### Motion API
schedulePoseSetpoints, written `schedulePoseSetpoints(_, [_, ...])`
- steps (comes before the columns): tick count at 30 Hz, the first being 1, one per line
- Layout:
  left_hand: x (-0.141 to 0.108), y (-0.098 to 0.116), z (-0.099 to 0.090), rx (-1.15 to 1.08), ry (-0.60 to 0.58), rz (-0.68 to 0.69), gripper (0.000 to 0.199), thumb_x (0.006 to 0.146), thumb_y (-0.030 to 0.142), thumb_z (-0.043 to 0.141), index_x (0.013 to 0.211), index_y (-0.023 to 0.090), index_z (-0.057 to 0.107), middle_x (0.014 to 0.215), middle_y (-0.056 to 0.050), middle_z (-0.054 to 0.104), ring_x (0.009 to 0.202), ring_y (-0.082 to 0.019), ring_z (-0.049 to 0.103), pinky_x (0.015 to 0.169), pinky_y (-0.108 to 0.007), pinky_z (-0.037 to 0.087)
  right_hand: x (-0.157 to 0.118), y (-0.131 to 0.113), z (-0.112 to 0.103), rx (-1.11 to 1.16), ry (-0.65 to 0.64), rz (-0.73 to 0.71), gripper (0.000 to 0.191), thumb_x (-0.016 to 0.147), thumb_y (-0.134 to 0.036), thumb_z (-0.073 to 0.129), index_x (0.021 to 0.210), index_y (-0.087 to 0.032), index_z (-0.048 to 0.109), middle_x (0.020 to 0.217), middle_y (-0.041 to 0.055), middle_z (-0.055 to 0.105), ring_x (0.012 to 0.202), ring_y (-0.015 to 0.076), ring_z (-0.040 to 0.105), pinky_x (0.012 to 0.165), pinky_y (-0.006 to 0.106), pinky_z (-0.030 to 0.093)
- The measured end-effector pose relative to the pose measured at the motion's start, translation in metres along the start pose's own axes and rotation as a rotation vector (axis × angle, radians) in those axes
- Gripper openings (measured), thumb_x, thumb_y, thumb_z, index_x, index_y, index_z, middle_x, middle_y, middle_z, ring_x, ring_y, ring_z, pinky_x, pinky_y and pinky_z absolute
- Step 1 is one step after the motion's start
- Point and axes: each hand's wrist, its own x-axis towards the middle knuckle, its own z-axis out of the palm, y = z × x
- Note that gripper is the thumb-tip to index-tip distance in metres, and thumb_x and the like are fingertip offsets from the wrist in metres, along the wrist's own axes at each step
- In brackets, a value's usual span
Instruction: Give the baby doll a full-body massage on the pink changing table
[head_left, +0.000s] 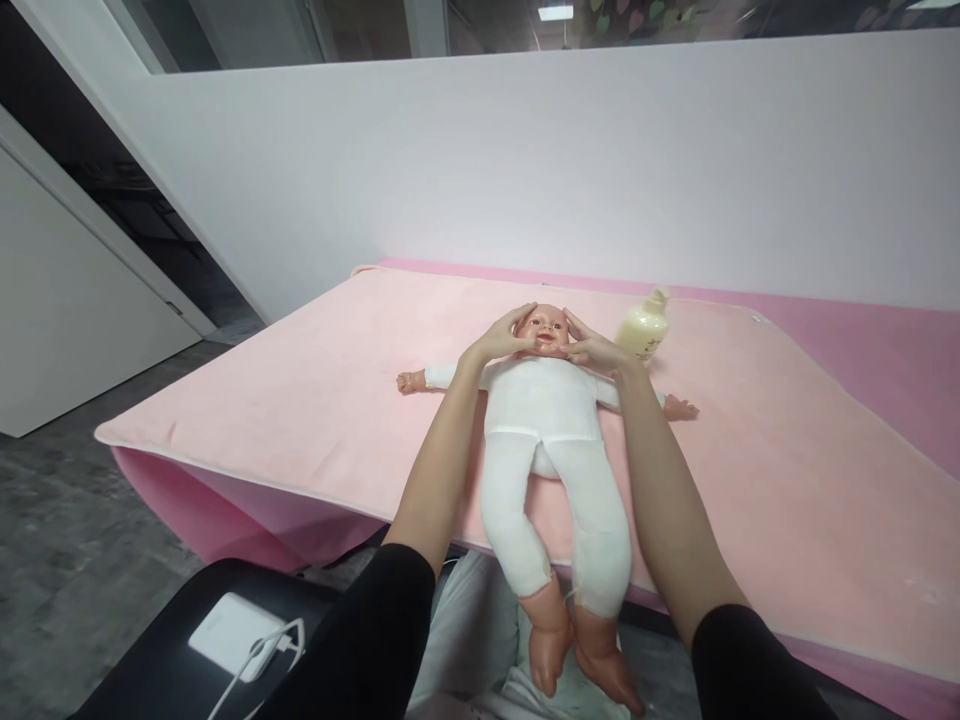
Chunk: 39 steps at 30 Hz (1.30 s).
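A baby doll [544,405] with a white cloth body lies on its back on a pink blanket [322,390], arms spread, its feet hanging over the near edge. My left hand [502,337] rests against one side of the doll's head, fingers apart, thumb near its mouth. On the opposite side my right hand [592,345] touches the cheek, its fingers also spread. Both hands frame the head without closing round it. Just beyond my right wrist stands a pale yellow bottle [643,328], partly hidden by that wrist.
A black seat [165,640] at the lower left holds a white device [234,635] with a cable. Behind the blanket rises a white wall [525,170] with a window above. A darker pink cover [885,370] shows at the right.
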Motion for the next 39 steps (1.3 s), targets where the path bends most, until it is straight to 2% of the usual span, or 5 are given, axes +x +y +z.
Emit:
schedulePoseSetpoints(8, [0.0, 0.003, 0.002, -0.062, -0.022, -0.022, 0.109, 0.056, 0.044, 0.075, 0.146, 0.013, 0.023, 0.153, -0.012, 0.02, 0.139, -0.028, 0.024, 0.111, -0.034, 0.029, -0.003, -0.011, 0.004, -0.123, 0.051, 0.018, 0.115, 0.061, -0.042, 0.078, 0.147, -0.036, 0.002, 0.155, 0.0038, 0.009, 0.135, 0.0308, 0.031, 0.095, 0.041, 0.05])
schedulePoseSetpoints(16, [-0.001, 0.001, -0.003, -0.035, 0.001, -0.035, 0.1, 0.057, 0.039, 0.073, 0.144, 0.016, 0.03, 0.151, -0.01, 0.028, 0.137, -0.029, 0.027, 0.111, -0.038, 0.028, 0.0, -0.007, 0.001, -0.193, 0.097, -0.063, 0.111, 0.061, -0.045, 0.078, 0.148, -0.029, 0.011, 0.154, 0.0049, 0.016, 0.141, 0.0269, 0.018, 0.109, 0.04, 0.034])
schedulePoseSetpoints(24, [0.001, -0.003, -0.006, -0.061, -0.038, -0.02, 0.08, 0.07, 0.035, 0.057, 0.144, 0.02, 0.031, 0.151, -0.004, 0.027, 0.139, -0.025, 0.025, 0.111, -0.035, 0.027, -0.007, -0.002, -0.007, -0.052, -0.011, 0.02, 0.108, 0.065, -0.039, 0.076, 0.145, -0.041, 0.004, 0.155, -0.0021, 0.006, 0.137, 0.0252, 0.03, 0.1, 0.037, 0.045])
schedulePoseSetpoints(32, [0.001, -0.005, -0.003, -0.036, 0.015, -0.032, 0.099, 0.059, 0.044, 0.072, 0.145, 0.019, 0.029, 0.151, -0.008, 0.028, 0.137, -0.027, 0.028, 0.112, -0.036, 0.028, -0.001, -0.014, 0.008, -0.113, 0.053, 0.005, 0.117, 0.063, -0.044, 0.077, 0.146, -0.035, -0.003, 0.155, 0.0042, 0.01, 0.134, 0.0278, 0.035, 0.098, 0.04, 0.047])
schedulePoseSetpoints(39, [0.003, -0.003, -0.003, -0.055, 0.004, -0.03, 0.092, 0.063, 0.035, 0.066, 0.144, 0.013, 0.029, 0.151, -0.01, 0.028, 0.137, -0.03, 0.028, 0.11, -0.037, 0.029, -0.004, -0.01, 0.003, -0.089, 0.023, 0.011, 0.112, 0.066, -0.043, 0.075, 0.146, -0.036, -0.003, 0.155, 0.0014, 0.006, 0.136, 0.026, 0.03, 0.099, 0.038, 0.046])
